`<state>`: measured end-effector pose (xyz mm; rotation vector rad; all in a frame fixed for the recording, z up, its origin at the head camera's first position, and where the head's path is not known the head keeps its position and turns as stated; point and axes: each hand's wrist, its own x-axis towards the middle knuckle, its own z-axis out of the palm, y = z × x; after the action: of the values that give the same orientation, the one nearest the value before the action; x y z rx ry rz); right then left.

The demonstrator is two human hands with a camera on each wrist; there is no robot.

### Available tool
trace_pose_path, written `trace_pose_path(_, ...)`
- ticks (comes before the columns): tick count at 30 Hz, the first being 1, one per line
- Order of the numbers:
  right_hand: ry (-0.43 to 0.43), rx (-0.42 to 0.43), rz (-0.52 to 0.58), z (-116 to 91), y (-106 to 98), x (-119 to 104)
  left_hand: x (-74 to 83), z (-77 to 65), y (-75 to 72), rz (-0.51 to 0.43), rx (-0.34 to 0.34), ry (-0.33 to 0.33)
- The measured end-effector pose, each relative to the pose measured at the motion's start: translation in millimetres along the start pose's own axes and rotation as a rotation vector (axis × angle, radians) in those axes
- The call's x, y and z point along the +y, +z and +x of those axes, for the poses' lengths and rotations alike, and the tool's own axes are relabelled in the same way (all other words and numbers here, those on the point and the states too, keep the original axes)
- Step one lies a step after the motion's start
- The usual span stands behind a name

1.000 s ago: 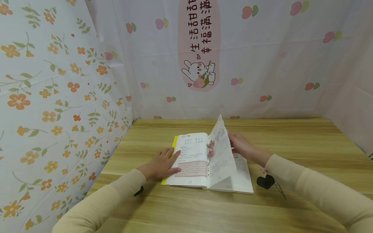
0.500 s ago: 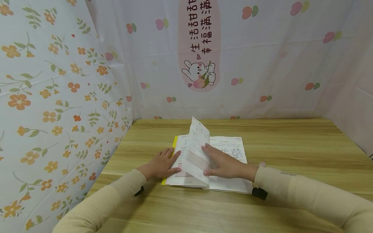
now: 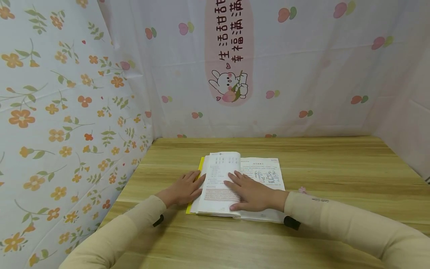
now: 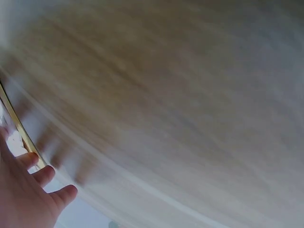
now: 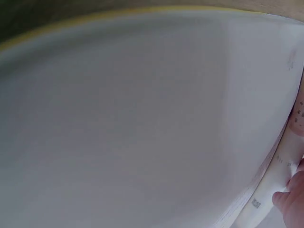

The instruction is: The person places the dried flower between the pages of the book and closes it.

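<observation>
An open book (image 3: 218, 183) with printed pages and a yellow cover edge lies flat on the wooden table (image 3: 208, 246). My left hand (image 3: 184, 188) rests at its left edge, fingers spread, fingertips on the page margin. Across the fold, my right hand (image 3: 253, 192) lies with straight fingers on the left page, near the spine. The right page (image 3: 265, 168) carries text and small line drawings, partly covered by this hand. In the left wrist view the left hand (image 4: 33, 190) shows at the lower left; in the right wrist view only part of the right hand (image 5: 292, 197) appears.
A floral cloth (image 3: 67, 130) hangs along the left side. Behind the table stands a pale curtain (image 3: 302, 74) with a rabbit print. Dark wrist straps (image 3: 291, 223) show under the beige sleeves.
My right hand has turned a page from the right side over to the left, where it now lies flat beneath the fingers. The left hand has stayed almost in place.
</observation>
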<state>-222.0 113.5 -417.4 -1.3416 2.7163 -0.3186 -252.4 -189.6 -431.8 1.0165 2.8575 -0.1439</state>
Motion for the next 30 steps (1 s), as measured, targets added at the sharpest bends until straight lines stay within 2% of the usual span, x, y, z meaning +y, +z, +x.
trace_pose_path(5,-0.002,-0.015,-0.03,1.7,0.4,-1.6,-0.5,0.5,-0.6,-0.046,0.047,-0.013)
trace_pose_path(12,-0.022,-0.044,-0.099,8.7,0.4,-4.8,3.6,4.8,-5.6,-0.093,0.151,-0.018)
trace_pose_path(17,-0.022,-0.079,-0.167,14.7,0.5,-5.6,7.2,8.7,-8.5,-0.105,0.117,-0.044)
trace_pose_path(20,-0.023,-0.097,-0.186,17.9,0.5,-6.3,8.7,10.1,-8.7,-0.066,0.088,-0.014)
trace_pose_path(24,-0.018,-0.105,-0.164,21.1,-0.6,-8.3,9.5,10.9,-6.8,-0.009,0.059,0.029)
trace_pose_path(30,0.003,-0.103,-0.13,23.6,-1.5,-10.2,9.9,11.6,-1.8,0.063,0.025,0.035)
